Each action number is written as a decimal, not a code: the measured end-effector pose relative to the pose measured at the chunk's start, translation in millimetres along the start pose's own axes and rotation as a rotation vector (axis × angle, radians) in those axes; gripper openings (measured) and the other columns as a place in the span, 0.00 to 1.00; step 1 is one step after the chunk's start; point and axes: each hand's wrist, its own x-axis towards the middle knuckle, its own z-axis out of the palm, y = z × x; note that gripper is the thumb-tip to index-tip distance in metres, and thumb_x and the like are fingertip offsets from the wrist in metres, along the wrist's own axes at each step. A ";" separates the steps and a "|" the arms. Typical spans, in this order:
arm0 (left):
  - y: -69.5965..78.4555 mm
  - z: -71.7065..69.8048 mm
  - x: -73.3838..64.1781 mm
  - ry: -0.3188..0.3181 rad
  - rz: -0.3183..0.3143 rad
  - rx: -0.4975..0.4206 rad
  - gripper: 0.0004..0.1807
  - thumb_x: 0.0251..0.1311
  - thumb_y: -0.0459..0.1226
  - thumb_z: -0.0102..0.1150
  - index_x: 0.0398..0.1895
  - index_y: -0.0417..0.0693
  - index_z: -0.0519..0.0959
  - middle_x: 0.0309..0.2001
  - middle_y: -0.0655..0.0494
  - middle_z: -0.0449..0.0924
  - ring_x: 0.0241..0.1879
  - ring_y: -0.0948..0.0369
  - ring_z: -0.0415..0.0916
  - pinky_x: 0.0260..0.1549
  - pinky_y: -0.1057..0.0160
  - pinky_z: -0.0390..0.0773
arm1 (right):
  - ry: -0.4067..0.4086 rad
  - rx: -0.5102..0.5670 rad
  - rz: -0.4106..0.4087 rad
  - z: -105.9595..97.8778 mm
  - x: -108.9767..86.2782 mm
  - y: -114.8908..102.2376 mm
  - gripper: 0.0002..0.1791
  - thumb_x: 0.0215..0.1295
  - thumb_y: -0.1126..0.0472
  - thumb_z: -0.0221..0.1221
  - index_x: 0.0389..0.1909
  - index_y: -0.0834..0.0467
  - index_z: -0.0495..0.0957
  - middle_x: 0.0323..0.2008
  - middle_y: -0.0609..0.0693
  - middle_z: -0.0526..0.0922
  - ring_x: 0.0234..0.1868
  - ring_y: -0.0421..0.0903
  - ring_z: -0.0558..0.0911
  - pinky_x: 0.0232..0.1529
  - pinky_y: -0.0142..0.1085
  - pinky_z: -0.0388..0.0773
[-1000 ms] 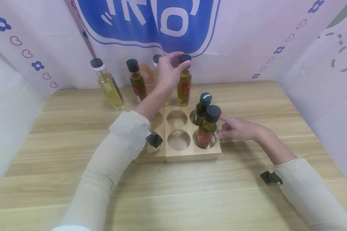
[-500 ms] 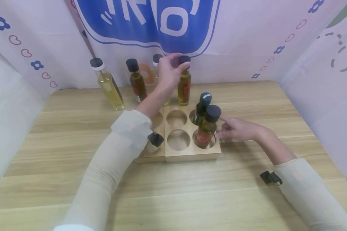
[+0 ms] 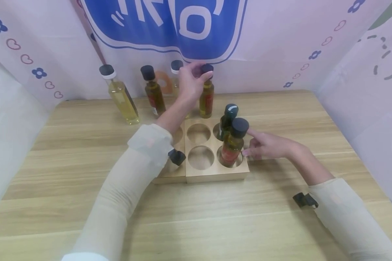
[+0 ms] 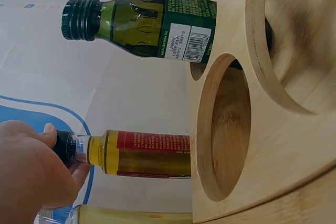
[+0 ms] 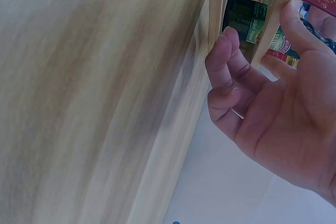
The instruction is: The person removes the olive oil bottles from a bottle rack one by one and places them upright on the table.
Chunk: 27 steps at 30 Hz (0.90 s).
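Note:
In the head view my left hand (image 3: 192,81) pinches the black cap of a red-labelled olive oil bottle (image 3: 206,102), which stands upright behind the wooden rack (image 3: 215,176). The left wrist view shows thumb and fingers round that cap, above the bottle's clear neck (image 4: 81,148). My right hand (image 3: 269,145) is at the rack's right side, its thumb at the top edge and its other fingers loosely bent. Beside it, a red-labelled oil bottle (image 3: 231,149) sits in the front right hole. A dark green bottle (image 3: 227,122) occupies the hole behind.
Left of my left hand, behind the rack, stand a tall pale-oil bottle (image 3: 123,101), a red-labelled bottle (image 3: 155,96) and a white-collared bottle (image 3: 176,69) partly hidden by the hand. The left sleeve (image 3: 140,156) covers part of the rack. A printed curtain (image 3: 264,76) hangs behind.
The head view has shifted slightly. My left forearm has moved a little to the right, with the fingers still at the same cap. The right hand stays by the rack.

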 end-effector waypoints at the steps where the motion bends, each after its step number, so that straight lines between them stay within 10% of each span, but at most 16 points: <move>1: -0.2 0.0 0.1 0.002 -0.001 0.003 0.23 0.66 0.39 0.68 0.64 0.51 0.81 0.62 0.54 0.82 0.59 0.60 0.78 0.64 0.66 0.76 | 0.000 0.000 -0.002 0.0 0.2 -0.1 0.48 0.72 0.57 0.64 0.83 0.52 0.44 0.25 0.57 0.82 0.28 0.54 0.81 0.35 0.45 0.81; 27: -4.7 2.9 2.2 0.011 0.026 0.032 0.25 0.65 0.40 0.70 0.66 0.51 0.79 0.64 0.54 0.80 0.62 0.61 0.77 0.64 0.68 0.75 | -0.009 0.007 -0.012 -0.2 2.2 1.1 0.48 0.73 0.59 0.64 0.83 0.53 0.43 0.25 0.57 0.82 0.28 0.55 0.83 0.36 0.46 0.82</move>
